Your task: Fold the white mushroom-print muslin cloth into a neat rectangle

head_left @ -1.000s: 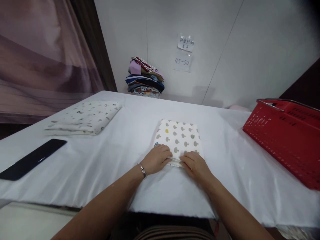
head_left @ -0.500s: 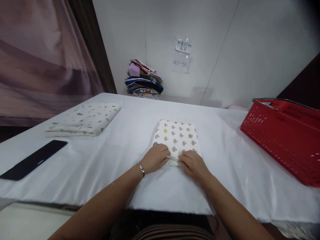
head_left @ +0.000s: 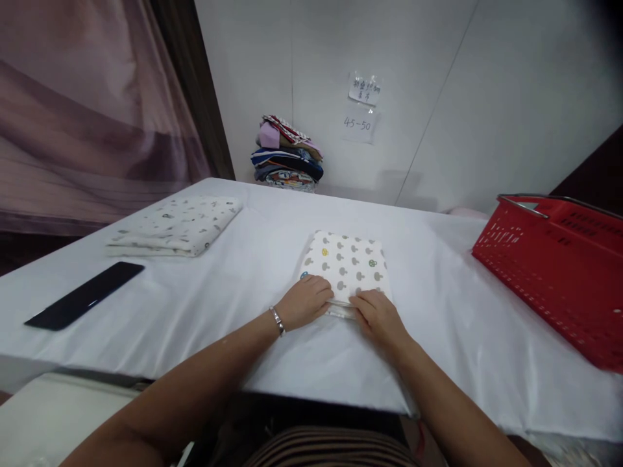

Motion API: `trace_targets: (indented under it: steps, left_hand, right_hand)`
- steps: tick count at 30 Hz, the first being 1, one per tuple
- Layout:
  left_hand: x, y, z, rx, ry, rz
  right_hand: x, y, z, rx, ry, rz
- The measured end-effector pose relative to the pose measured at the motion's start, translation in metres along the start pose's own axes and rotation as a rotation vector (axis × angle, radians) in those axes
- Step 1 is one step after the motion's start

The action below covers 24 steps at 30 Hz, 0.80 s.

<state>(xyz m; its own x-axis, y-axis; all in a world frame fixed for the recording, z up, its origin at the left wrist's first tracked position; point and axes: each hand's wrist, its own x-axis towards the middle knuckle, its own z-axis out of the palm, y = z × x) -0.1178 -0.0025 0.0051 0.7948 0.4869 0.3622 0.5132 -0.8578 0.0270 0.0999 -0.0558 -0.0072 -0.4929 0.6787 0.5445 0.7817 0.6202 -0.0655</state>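
Note:
A folded white cloth (head_left: 348, 266) with grey mushroom prints and a few coloured ones lies flat on the table in front of me. My left hand (head_left: 306, 301) grips its near left corner, fingers curled over the edge, a silver bracelet at the wrist. At the near right part of the same edge, my right hand (head_left: 378, 314) pinches the cloth, thumb below and fingers on top. Between both hands the stacked layers of the fold show. The thumb of my left hand is hidden.
On the white-covered table (head_left: 233, 272) another folded patterned cloth (head_left: 180, 224) lies at the far left, with a black phone-like slab (head_left: 85, 295) nearer. A red basket (head_left: 555, 266) stands at right. Behind the table is a fabric pile (head_left: 287, 155) against the wall.
The near edge of the cloth lies flatter and its lower layers show more between my hands. Both hands stay at that edge. The view has shifted slightly.

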Motion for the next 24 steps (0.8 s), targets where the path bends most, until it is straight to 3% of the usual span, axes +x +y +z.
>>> trace_targets:
  steps: [4, 10, 16, 24]
  left_hand:
    - [-0.003, 0.001, -0.001, -0.005, -0.030, 0.010]
    - [-0.006, 0.003, 0.004, 0.014, 0.071, -0.022]
    - [-0.011, 0.000, 0.002, -0.090, 0.003, -0.021]
    - [-0.011, -0.003, 0.001, -0.195, 0.004, -0.061]
  right_hand:
    - [0.000, 0.000, 0.001, -0.007, -0.057, -0.009]
    - [-0.001, 0.000, 0.001, 0.009, 0.008, -0.028]
    - [0.002, -0.003, -0.003, 0.022, -0.144, -0.001]
    - [0.001, -0.001, 0.000, 0.056, -0.132, 0.050]
